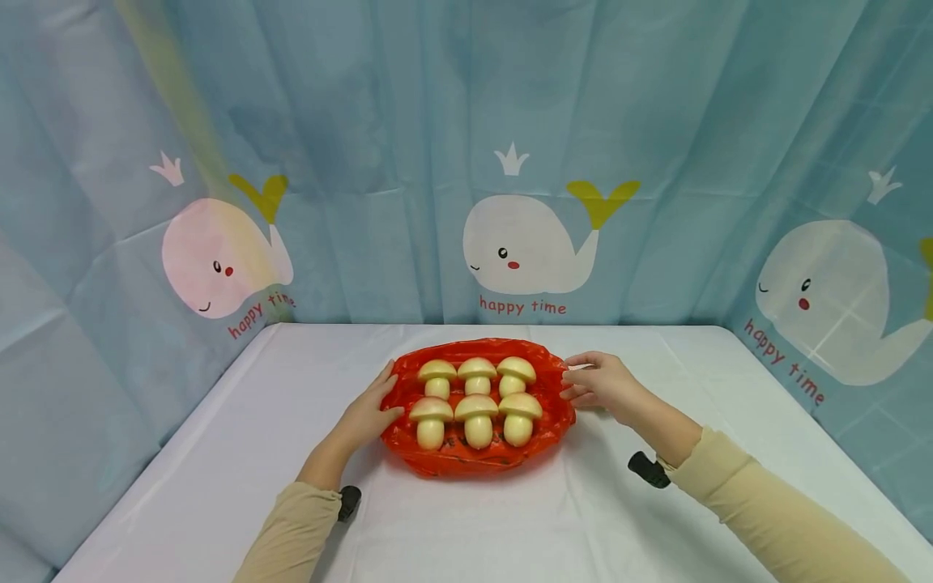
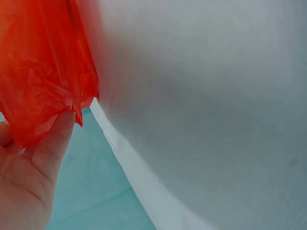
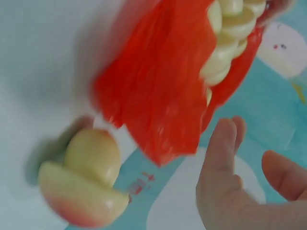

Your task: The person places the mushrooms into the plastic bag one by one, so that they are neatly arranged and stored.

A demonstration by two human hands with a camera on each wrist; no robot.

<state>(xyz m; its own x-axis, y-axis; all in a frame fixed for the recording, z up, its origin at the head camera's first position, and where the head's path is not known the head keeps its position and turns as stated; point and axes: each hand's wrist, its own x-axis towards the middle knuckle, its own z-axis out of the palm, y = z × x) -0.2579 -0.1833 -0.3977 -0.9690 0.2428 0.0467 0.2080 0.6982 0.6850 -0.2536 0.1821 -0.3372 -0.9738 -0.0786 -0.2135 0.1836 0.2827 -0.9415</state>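
A red plastic bag (image 1: 477,467), spread wide at its mouth, sits on the white table. Several pale yellow toy mushrooms (image 1: 478,409) stand in it in two rows. My left hand (image 1: 367,417) rests against its left side with thumb and fingers apart; in the left wrist view the thumb (image 2: 53,146) touches the crumpled red plastic. At the bag's right edge is my right hand (image 1: 601,385), fingers loosely bent and nothing held; the right wrist view shows a gap between them and the bag. Another toy mushroom (image 3: 88,179) lies outside the bag near that hand, mostly hidden from the head view.
White cloth covers the table (image 1: 466,534). Behind and at both sides hangs a blue curtain (image 1: 364,121) printed with whales. Black straps (image 1: 648,470) show below both wrists.
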